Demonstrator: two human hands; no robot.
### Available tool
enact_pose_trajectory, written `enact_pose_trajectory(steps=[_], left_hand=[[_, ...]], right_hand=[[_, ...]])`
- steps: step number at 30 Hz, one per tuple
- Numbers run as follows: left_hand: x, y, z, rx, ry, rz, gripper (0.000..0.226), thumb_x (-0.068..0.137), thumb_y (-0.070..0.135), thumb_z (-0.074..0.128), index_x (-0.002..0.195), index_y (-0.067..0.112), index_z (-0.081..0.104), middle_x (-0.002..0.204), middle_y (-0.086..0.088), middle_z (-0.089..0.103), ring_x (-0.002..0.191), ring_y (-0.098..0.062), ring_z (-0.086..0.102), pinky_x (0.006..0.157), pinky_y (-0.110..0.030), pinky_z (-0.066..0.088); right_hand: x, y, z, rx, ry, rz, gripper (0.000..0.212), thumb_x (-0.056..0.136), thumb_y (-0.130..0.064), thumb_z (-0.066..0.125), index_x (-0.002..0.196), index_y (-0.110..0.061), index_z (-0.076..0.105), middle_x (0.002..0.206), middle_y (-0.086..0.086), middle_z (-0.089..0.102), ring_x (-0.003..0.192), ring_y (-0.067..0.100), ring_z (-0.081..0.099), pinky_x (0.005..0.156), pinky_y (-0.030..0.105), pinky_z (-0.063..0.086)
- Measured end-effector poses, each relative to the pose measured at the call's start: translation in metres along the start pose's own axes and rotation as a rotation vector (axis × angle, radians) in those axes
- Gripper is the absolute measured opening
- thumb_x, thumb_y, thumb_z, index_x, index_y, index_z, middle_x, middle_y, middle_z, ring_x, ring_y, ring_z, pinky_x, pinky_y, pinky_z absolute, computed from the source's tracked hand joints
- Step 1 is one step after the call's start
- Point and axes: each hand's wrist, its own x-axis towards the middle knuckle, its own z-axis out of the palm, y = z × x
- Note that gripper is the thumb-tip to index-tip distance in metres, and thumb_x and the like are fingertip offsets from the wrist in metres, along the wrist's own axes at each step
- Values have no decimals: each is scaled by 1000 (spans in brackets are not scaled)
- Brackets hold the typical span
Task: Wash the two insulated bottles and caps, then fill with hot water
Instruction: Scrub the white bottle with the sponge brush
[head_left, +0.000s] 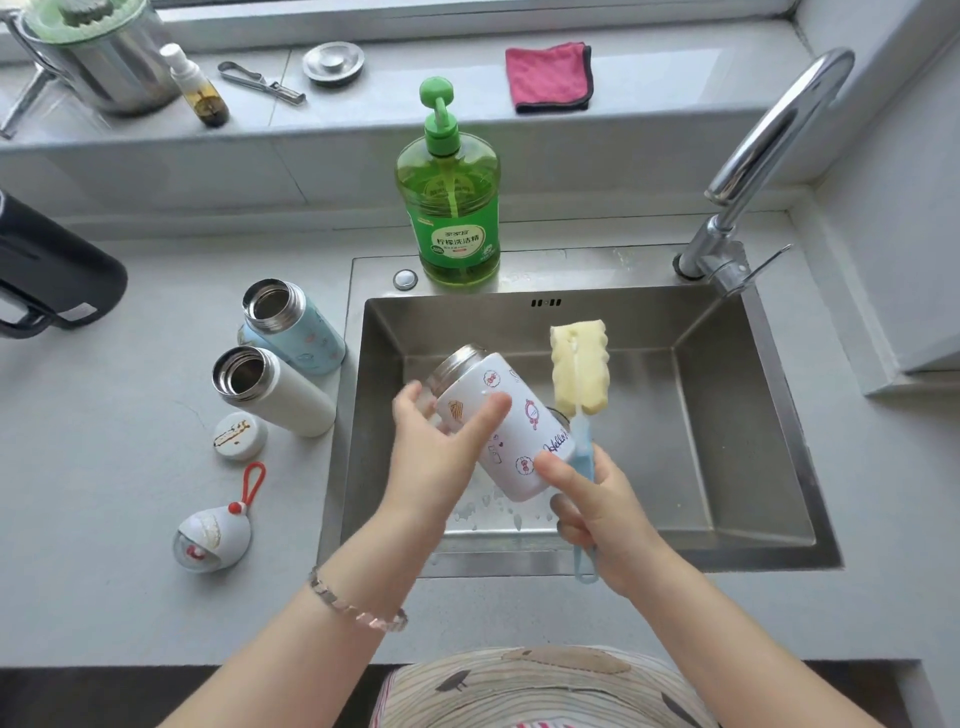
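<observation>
Three insulated bottles are in view: a white printed bottle (506, 421) held over the steel sink (727, 415), and left of the hands on the grey counter (104, 467), a pale blue bottle (296, 330) and a plain white bottle (275, 389), both uncapped. Two caps lie nearer — a flat white cap (240, 436) and a domed cap with a red loop (213, 538). The left hand (441, 441) grips the printed bottle, tilted with its mouth up-left; the right hand (597, 499) clasps a blue-handled sponge brush (577, 369), thumb touching the bottle. One green detergent bottle (449, 208) stands beyond.
</observation>
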Motion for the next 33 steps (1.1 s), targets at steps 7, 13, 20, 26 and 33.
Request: enact_pose_trajectory(steps=[7, 13, 20, 26, 33], left_hand=[[7, -8, -8, -16, -62, -150, 54, 52, 33, 86, 98, 15, 63, 94, -7, 72, 85, -23, 69, 81, -43, 56], [5, 1, -21, 564, -67, 27, 38, 59, 34, 82, 86, 32, 54, 78, 11, 66, 72, -3, 62, 60, -22, 46], [0, 9, -17, 752, -94, 126, 47, 55, 38, 82, 93, 34, 55, 82, 13, 64, 79, -6, 61, 71, -32, 52], [-2, 0, -11, 900, -88, 202, 49, 54, 44, 78, 93, 33, 52, 88, 13, 60, 85, -12, 59, 73, -34, 51], [11, 5, -26, 1103, 69, 370, 60, 58, 42, 76, 111, 35, 49, 97, 12, 53, 94, -17, 51, 67, -28, 34]], right_hand=[[-4, -1, -24, -532, 50, -213, 51, 72, -77, 45, 113, -45, 47, 69, -10, 61, 51, -7, 50, 53, 10, 36], [-25, -19, -47, -875, 10, -493, 22, 92, -45, 44, 106, -58, 57, 75, -25, 64, 76, 5, 60, 69, 19, 43], [-17, -19, -42, -1128, 89, -709, 41, 89, -48, 32, 130, -45, 32, 71, -13, 59, 66, 11, 51, 58, 32, 41], [-20, -20, -33, -1181, 121, -659, 41, 90, -48, 33, 130, -46, 28, 66, -14, 56, 62, 13, 51, 56, 34, 46], [-30, -25, -28, -1210, 83, -533, 33, 94, -41, 41, 125, -44, 53, 70, -15, 61, 60, 12, 50, 57, 38, 46]])
